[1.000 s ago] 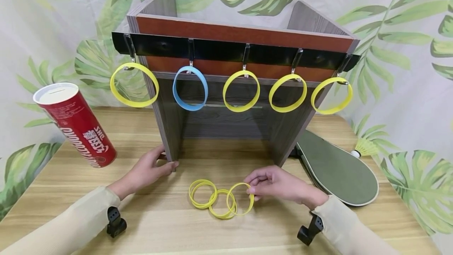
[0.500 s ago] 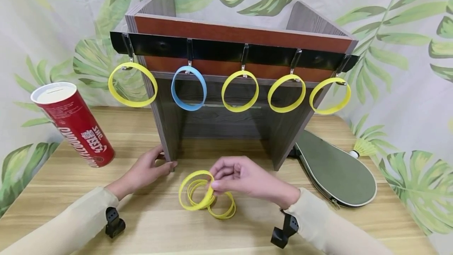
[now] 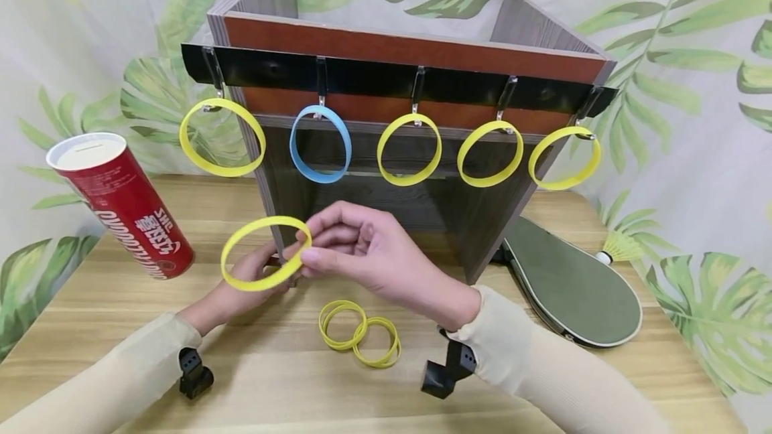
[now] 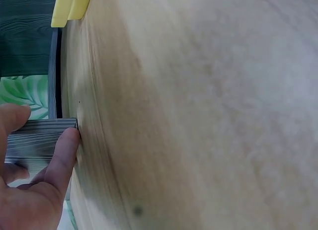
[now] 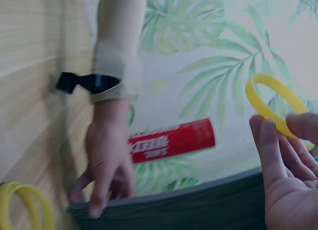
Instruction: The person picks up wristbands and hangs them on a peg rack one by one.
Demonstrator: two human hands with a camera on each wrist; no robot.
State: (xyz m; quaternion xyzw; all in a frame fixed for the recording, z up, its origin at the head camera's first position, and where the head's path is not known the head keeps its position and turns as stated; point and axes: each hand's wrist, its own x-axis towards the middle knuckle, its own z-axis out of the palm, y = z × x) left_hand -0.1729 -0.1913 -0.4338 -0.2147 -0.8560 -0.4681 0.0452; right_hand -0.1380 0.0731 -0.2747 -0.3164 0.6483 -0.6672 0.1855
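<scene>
My right hand (image 3: 376,256) pinches a yellow wristband (image 3: 256,286) between thumb and fingers, raised above the table on the left side. In the head view this band overlaps my left hand (image 3: 226,300). My left hand grips the lower front edge of the grey wooden stand's left side panel (image 4: 39,140), thumb and fingers on either side of it. On the stand's black rail (image 3: 368,79), a blue wristband (image 3: 293,146) hangs on the second hook from the left; a yellow wristband hangs on each other hook. Several loose yellow wristbands (image 3: 363,331) lie overlapping on the table.
A red can (image 3: 129,213) with a white lid stands left of the stand. To the right lie a green racket case (image 3: 573,286) and a yellow shuttlecock (image 3: 621,248). A leaf-patterned cloth (image 3: 681,126) hangs behind the table.
My right hand has lifted the yellow wristband from beside the loose ones, carrying it left and up in front of the left panel. My left hand has stayed on the stand.
</scene>
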